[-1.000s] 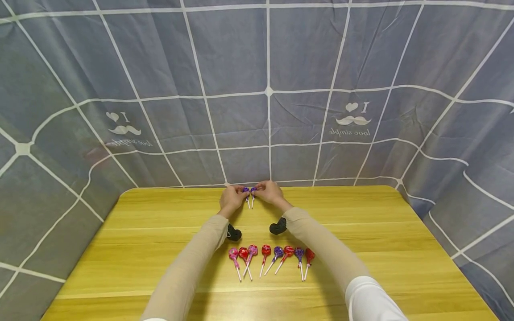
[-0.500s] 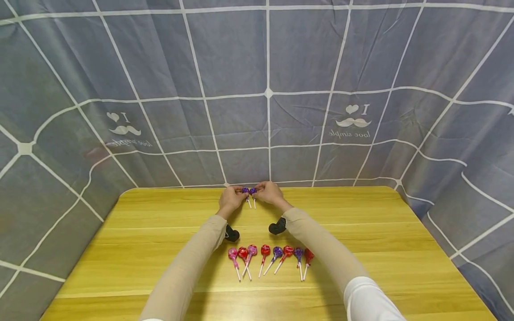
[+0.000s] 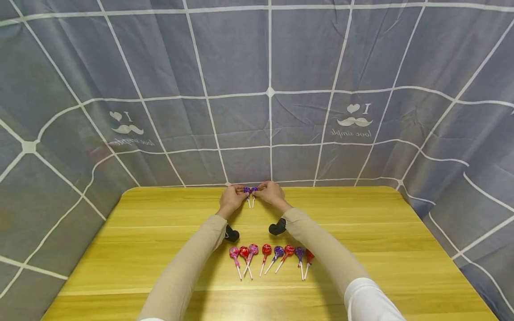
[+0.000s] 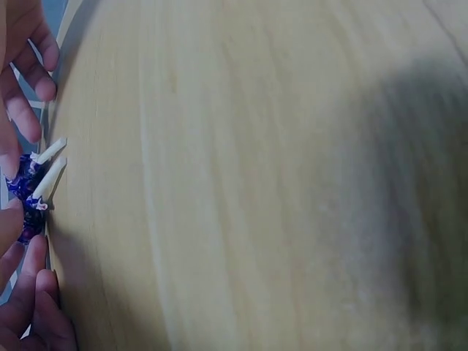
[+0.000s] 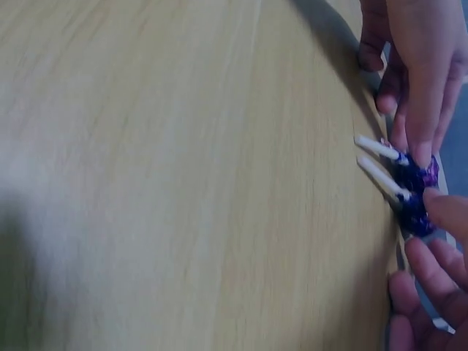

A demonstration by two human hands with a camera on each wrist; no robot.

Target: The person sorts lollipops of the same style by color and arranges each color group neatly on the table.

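At the table's far edge, my left hand (image 3: pixel 231 199) pinches a purple-wrapped lollipop (image 3: pixel 246 190) by its head. Right beside it, my right hand (image 3: pixel 271 194) pinches a second purple lollipop (image 3: pixel 254 190) the same way. Their white sticks point back toward me, and the two heads look side by side, touching or nearly so. In the left wrist view the left hand (image 4: pixel 33 300) is the lower one. In the right wrist view the right hand (image 5: pixel 439 285) is below, with its lollipop (image 5: pixel 415 219) under the thumb.
Nearer me on the wooden table (image 3: pixel 152 249) lies a row of several lollipops: pink (image 3: pixel 234 253), red (image 3: pixel 267 249) and purple (image 3: pixel 279 252). The right sleeve partly covers the rightmost red lollipop (image 3: pixel 309 255). A grey gridded curtain (image 3: pixel 241 120) hangs behind the far edge.
Both hands stay in nearly the same spot. The sticks of the two held lollipops swung slightly apart, then slightly closer again. The row of lollipops has not moved.
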